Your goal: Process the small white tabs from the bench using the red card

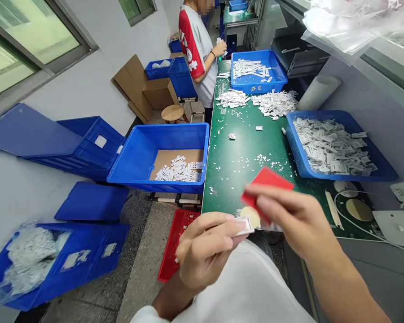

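Note:
Close to my body, my left hand (205, 251) is closed around a small white plastic piece (245, 225), a flat rectangular part whose end sticks out past the fingertips. My right hand (292, 215) pinches a thin red rectangular card (271, 179), slightly blurred, just right of and above the white piece. A round cream-coloured disc (251, 216) shows behind the white piece, at the table's near edge. Whether the card touches the piece I cannot tell. Small white scraps (262, 158) lie scattered on the green table (235, 175) beyond my hands.
A blue basket (292, 157) heaped with white parts stands at right. A blue bin (161, 134) holding white pieces is left of the table. White piles (276, 104) and another blue tray (259, 86) lie farther back, near a co-worker (202, 49). A red tray (168, 251) sits low at left.

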Available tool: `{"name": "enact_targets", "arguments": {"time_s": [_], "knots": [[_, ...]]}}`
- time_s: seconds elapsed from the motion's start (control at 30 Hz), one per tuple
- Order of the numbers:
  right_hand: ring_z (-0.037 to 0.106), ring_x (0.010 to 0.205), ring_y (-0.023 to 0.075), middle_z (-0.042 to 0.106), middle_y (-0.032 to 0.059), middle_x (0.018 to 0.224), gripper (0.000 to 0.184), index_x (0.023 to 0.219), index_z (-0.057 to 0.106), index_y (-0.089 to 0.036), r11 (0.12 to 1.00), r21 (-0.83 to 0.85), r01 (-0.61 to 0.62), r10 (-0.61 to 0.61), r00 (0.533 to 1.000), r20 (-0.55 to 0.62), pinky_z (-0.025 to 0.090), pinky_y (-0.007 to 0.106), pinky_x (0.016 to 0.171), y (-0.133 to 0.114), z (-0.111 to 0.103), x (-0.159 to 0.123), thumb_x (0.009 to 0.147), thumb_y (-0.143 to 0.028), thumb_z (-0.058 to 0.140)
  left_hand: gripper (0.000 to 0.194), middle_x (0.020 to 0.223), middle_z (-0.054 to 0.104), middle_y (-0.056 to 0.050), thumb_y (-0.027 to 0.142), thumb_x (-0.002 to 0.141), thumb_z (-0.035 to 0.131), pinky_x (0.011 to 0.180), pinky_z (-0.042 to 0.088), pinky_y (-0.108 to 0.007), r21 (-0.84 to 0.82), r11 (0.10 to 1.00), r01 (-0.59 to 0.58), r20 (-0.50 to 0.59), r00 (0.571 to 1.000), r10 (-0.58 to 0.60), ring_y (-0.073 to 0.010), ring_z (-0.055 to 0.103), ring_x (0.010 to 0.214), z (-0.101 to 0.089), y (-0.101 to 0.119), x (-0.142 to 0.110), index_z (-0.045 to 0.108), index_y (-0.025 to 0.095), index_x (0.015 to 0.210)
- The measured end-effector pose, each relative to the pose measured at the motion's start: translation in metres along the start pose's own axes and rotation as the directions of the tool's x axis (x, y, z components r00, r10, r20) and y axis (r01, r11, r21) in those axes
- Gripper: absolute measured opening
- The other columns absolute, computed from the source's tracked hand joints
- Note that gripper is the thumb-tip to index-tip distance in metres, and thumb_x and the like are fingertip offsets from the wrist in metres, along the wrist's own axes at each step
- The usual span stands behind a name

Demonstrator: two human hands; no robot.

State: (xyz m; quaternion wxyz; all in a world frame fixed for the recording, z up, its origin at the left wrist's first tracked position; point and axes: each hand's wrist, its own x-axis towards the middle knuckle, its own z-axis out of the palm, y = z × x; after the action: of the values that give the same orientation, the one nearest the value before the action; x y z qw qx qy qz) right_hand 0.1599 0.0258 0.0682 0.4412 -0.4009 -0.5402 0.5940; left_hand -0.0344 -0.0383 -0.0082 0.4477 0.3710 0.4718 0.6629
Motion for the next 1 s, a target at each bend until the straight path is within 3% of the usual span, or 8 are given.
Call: {"name": "enact_targets", "arguments": {"time_s": [0.07,0.17,0.27,0.4,0.53,0.7,0.9,1.0], "knots": [[0.057,0.052,0.0118,0.068,0.0014,0.064,0.025,0.11,0.079,-0.024,0.999,-0.029,-0.028,0.026,0.996,-0.09,0.049,0.023,0.048,0.001,0.001,0.004,0.09,-0.037,0.07,0.045,0.083,0.078,0.002,-0.002,0.052,0.089,0.094,0.053,-0.044,0.042,0.999,-0.007,0.016,1.0,0.006,-0.0231,0.07,0.099,-0.005,0.0,0.0,0.059,0.026,0.069],[0.056,0.049,0.0118,0.067,0.0007,0.061,0.027,0.109,0.079,-0.023,0.998,-0.037,-0.052,0.053,0.998,0.021,0.048,0.024,0.045,0.001,0.004,0.006,0.087,-0.038,0.073,0.046,0.09,0.079,0.001,0.0,0.053,0.09,0.096,0.053,-0.045,0.101,0.995,-0.021,0.06,0.998,0.015,-0.0224,0.069,0.101,-0.003,0.005,0.002,0.057,0.027,0.069],[0.058,0.053,0.0121,0.069,-0.0003,0.063,0.024,0.111,0.078,-0.028,0.993,-0.114,0.0,-0.028,0.97,-0.243,0.051,0.024,0.05,-0.002,0.01,0.004,0.088,-0.035,0.073,0.048,0.094,0.079,0.003,-0.001,0.055,0.088,0.095,0.052,-0.043,0.1,0.994,-0.054,0.052,0.997,0.049,-0.0202,0.069,0.099,0.002,0.009,0.0,0.053,0.027,0.072],[0.058,0.049,0.0128,0.069,-0.0001,0.06,0.025,0.109,0.079,-0.026,0.987,-0.154,0.037,-0.05,0.996,-0.077,0.051,0.025,0.048,0.0,0.014,0.004,0.086,-0.035,0.075,0.054,0.096,0.08,0.002,-0.004,0.053,0.088,0.093,0.053,-0.042,0.017,0.997,-0.071,0.003,0.998,0.071,-0.0194,0.069,0.093,0.006,0.008,-0.006,0.049,0.026,0.073],[0.061,0.058,0.0135,0.074,0.002,0.075,0.027,0.115,0.076,-0.027,0.969,-0.244,-0.023,-0.066,0.934,-0.352,0.055,0.028,0.058,0.012,0.012,0.008,0.09,-0.034,0.071,0.057,0.087,0.08,0.003,-0.009,0.049,0.087,0.088,0.055,-0.04,-0.01,0.994,-0.11,-0.1,0.989,0.108,-0.0199,0.071,0.088,0.013,0.008,-0.003,0.048,0.025,0.073],[0.058,0.056,0.0105,0.073,0.002,0.081,0.023,0.113,0.077,-0.029,0.991,-0.121,0.05,-0.076,0.971,-0.227,0.051,0.024,0.053,0.017,0.009,0.001,0.094,-0.034,0.065,0.049,0.085,0.079,0.003,-0.004,0.066,0.081,0.078,0.061,-0.034,0.072,0.921,-0.382,0.003,0.924,0.383,-0.0173,0.074,0.078,0.028,0.017,0.017,0.064,0.026,0.101],[0.044,0.048,0.0043,0.067,-0.0005,0.079,0.012,0.096,0.077,-0.028,0.981,0.141,0.131,-0.086,0.954,-0.287,0.036,0.016,0.041,0.013,0.014,-0.003,0.094,-0.031,0.066,0.028,0.091,0.077,0.0,0.005,0.08,0.075,0.074,0.063,-0.025,0.021,0.97,-0.244,0.151,0.959,0.238,-0.0177,0.077,0.085,0.026,0.015,0.029,0.073,0.024,0.101],[0.046,0.044,0.0061,0.064,-0.0019,0.065,0.013,0.099,0.079,-0.03,0.96,0.265,0.094,-0.059,0.989,-0.136,0.036,0.017,0.039,0.004,0.019,-0.005,0.089,-0.035,0.072,0.021,0.087,0.078,-0.002,0.01,0.08,0.077,0.074,0.064,-0.026,0.052,0.978,-0.202,0.142,0.971,0.193,-0.0181,0.077,0.083,0.027,0.013,0.025,0.075,0.022,0.097]]}}
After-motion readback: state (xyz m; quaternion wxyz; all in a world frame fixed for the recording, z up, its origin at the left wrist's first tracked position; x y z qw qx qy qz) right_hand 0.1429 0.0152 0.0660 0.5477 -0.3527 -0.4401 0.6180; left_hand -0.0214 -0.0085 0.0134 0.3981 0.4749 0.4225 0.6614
